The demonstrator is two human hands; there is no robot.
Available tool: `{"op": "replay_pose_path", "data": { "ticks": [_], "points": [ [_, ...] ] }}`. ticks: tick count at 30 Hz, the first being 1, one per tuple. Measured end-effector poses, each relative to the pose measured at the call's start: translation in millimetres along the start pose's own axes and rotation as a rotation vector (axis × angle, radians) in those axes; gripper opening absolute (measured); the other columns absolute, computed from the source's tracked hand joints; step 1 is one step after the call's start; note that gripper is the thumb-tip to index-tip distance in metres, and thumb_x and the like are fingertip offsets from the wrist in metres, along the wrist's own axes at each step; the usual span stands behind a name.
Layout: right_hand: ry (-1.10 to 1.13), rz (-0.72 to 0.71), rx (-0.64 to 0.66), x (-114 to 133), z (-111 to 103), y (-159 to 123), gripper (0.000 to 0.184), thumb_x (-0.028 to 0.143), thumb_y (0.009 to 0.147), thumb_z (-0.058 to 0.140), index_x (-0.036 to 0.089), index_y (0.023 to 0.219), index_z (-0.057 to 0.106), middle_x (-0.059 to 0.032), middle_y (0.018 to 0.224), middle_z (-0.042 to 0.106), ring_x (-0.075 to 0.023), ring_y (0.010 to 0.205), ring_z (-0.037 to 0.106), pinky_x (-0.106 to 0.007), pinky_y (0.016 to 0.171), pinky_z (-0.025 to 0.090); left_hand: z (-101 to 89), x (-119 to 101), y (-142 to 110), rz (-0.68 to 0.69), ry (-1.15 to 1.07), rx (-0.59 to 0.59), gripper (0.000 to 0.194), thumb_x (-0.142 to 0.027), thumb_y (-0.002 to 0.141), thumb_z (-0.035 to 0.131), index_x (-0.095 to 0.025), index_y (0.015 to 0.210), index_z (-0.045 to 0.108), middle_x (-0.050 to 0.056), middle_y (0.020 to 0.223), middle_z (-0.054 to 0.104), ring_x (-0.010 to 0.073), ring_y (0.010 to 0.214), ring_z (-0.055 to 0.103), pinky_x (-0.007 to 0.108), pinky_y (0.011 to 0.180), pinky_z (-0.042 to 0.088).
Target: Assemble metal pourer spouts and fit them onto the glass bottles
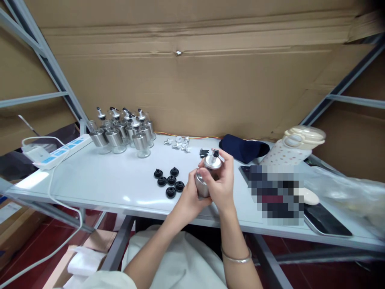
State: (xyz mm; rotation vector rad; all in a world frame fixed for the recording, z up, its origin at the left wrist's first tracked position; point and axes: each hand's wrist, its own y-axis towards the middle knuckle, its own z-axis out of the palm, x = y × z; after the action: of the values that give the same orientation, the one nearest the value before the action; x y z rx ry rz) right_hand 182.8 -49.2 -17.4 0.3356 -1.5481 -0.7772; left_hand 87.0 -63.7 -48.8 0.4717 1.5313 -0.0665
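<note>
Above the table's front edge, my left hand [190, 194] is wrapped around an oil bottle [201, 185] with a brushed metal sleeve. The bottle tilts a little. My right hand [223, 178] closes around a silver pourer spout [212, 161] with a black tip, at the bottle's top. Fingers cover the neck, so I cannot tell how far the spout is seated. To the left lie several black stoppers [171, 180]. Small black caps [204, 153] rest just behind my hands, with clear plastic and silver spout pieces [178, 143] farther back.
Several metal-sleeved glass bottles [140, 142] stand at the back left, some with spouts. A power strip [60, 154] with a white cable lies at the left edge. Rightward are a dark blue cloth item [243, 148], a cream dotted flask [288, 150], a phone [327, 220] and plastic wrap [345, 192].
</note>
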Motion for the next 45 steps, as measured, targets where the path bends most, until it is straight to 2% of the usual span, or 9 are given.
{"op": "replay_pose_path", "data": {
  "ticks": [2, 6, 12, 17, 20, 25, 33, 40, 45],
  "points": [
    [-0.021, -0.021, -0.102, -1.0, 2.1, -2.4, 0.044, 0.034, 0.073, 0.075, 0.024, 0.108, 0.050, -0.0011, 0.086, 0.065, -0.0179, 0.072, 0.067, -0.030, 0.066, 0.055, -0.3, -0.7, -0.5, 0.008, -0.004, 0.004, 0.075, -0.006, 0.068, 0.069, -0.020, 0.132, 0.032, 0.013, 0.142, 0.045, 0.0267, 0.128, 0.049, 0.038, 0.107, 0.038],
    [-0.155, -0.036, -0.221, 4.5, 6.5, -1.4, 0.037, 0.032, 0.069, 0.078, 0.023, 0.095, 0.053, 0.0010, 0.079, 0.063, -0.0156, 0.063, 0.064, -0.026, 0.056, 0.053, -1.5, -3.2, -2.4, -0.006, -0.013, 0.018, 0.075, -0.010, 0.071, 0.069, -0.020, 0.134, 0.030, 0.014, 0.140, 0.048, 0.0265, 0.124, 0.052, 0.038, 0.104, 0.042],
    [-0.369, -0.163, -0.280, 16.2, 6.1, 5.0, 0.023, 0.028, 0.071, 0.073, 0.021, 0.084, 0.054, -0.0011, 0.085, 0.063, -0.0166, 0.073, 0.065, -0.026, 0.059, 0.056, -1.7, -3.6, -3.6, -0.012, 0.007, 0.018, 0.085, -0.012, 0.072, 0.070, -0.022, 0.142, 0.024, 0.013, 0.141, 0.048, 0.0258, 0.126, 0.051, 0.036, 0.104, 0.041],
    [-0.598, -0.297, -0.265, 22.3, -0.1, 11.9, 0.020, 0.025, 0.071, 0.070, 0.022, 0.071, 0.051, 0.0042, 0.067, 0.058, -0.0127, 0.058, 0.056, -0.024, 0.058, 0.051, -0.9, -3.8, -3.3, 0.022, -0.007, 0.029, 0.087, -0.015, 0.074, 0.071, -0.023, 0.144, 0.021, 0.013, 0.146, 0.042, 0.0259, 0.130, 0.047, 0.037, 0.108, 0.038],
    [-0.653, -0.310, -0.228, 24.1, -2.6, 14.8, 0.022, 0.024, 0.070, 0.070, 0.022, 0.067, 0.048, 0.0059, 0.061, 0.054, -0.0112, 0.053, 0.052, -0.022, 0.053, 0.045, -0.4, -4.3, -4.0, 0.028, 0.000, 0.033, 0.087, -0.017, 0.075, 0.072, -0.023, 0.144, 0.020, 0.012, 0.147, 0.040, 0.0257, 0.133, 0.044, 0.037, 0.110, 0.036],
    [-0.520, -0.234, -0.273, 20.5, 1.3, 12.5, 0.022, 0.028, 0.069, 0.070, 0.022, 0.070, 0.049, 0.0054, 0.064, 0.056, -0.0121, 0.056, 0.056, -0.023, 0.058, 0.049, -0.7, -5.2, -4.2, 0.012, 0.019, 0.025, 0.091, -0.014, 0.075, 0.070, -0.023, 0.146, 0.015, 0.013, 0.146, 0.041, 0.0260, 0.132, 0.044, 0.038, 0.109, 0.036],
    [-0.268, -0.032, -0.294, 14.3, 9.5, 3.6, 0.028, 0.031, 0.066, 0.074, 0.022, 0.082, 0.052, 0.0064, 0.065, 0.057, -0.0116, 0.051, 0.056, -0.021, 0.048, 0.045, -1.3, -3.8, -5.0, -0.007, 0.042, 0.023, 0.091, -0.011, 0.073, 0.068, -0.021, 0.146, 0.014, 0.016, 0.145, 0.041, 0.0271, 0.131, 0.046, 0.041, 0.109, 0.036],
    [-0.130, -0.035, -0.262, 2.2, 13.3, -12.6, 0.038, 0.029, 0.077, 0.070, 0.022, 0.110, 0.052, -0.0016, 0.086, 0.067, -0.0165, 0.073, 0.068, -0.027, 0.065, 0.053, -2.6, 1.1, -4.4, 0.078, 0.068, 0.040, 0.080, -0.009, 0.073, 0.066, -0.020, 0.139, 0.023, 0.017, 0.145, 0.042, 0.0281, 0.130, 0.047, 0.040, 0.105, 0.043],
    [-0.105, -0.019, -0.213, 1.4, 7.9, -26.4, 0.056, 0.032, 0.080, 0.067, 0.023, 0.129, 0.041, -0.0098, 0.110, 0.064, -0.0224, 0.098, 0.065, -0.037, 0.084, 0.052, -3.3, 0.5, -7.7, 0.066, 0.127, 0.040, 0.072, -0.011, 0.074, 0.067, -0.020, 0.135, 0.028, 0.017, 0.139, 0.047, 0.0276, 0.124, 0.051, 0.041, 0.103, 0.044]
  ]
}}
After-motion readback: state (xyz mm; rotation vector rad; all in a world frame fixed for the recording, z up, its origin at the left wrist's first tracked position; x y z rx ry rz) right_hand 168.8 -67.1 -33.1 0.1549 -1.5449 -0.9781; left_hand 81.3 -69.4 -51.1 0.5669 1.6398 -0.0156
